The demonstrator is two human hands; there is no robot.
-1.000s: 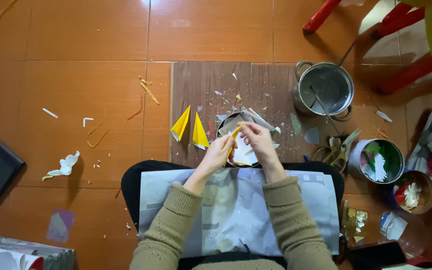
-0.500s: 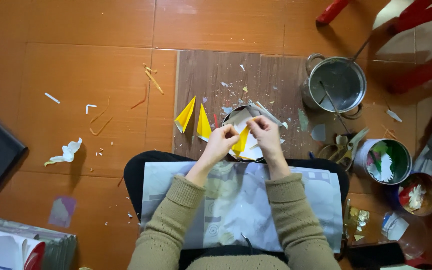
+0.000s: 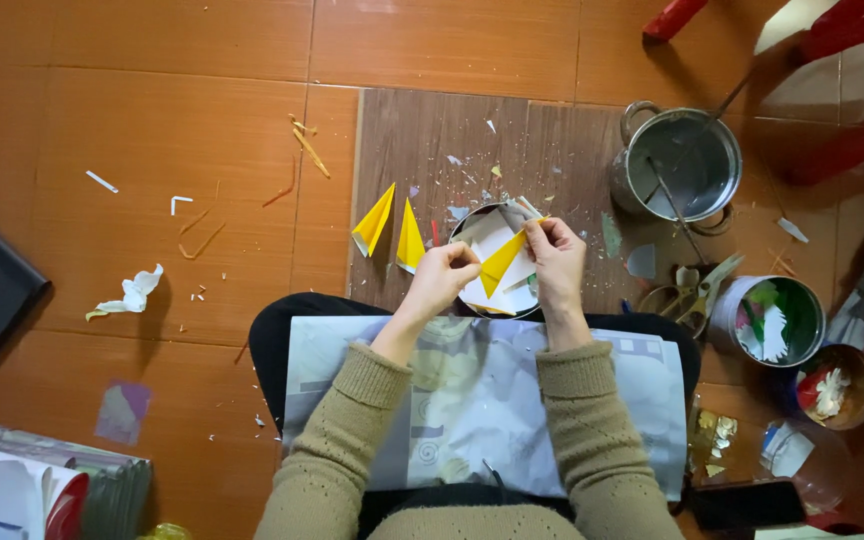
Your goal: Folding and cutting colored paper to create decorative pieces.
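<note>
You've got the yellow paper (image 3: 502,262) pinched at both ends, mid-frame over the tin (image 3: 492,262). Its long axis slants up-right: left hand (image 3: 444,280) grips the lower wide end, right hand (image 3: 555,255) the upper tip.

Both forearms extend forward, converging. Left hand (image 3: 444,275) and right hand (image 3: 557,255) sit close together, fingers curled in a pinch grip.
</note>
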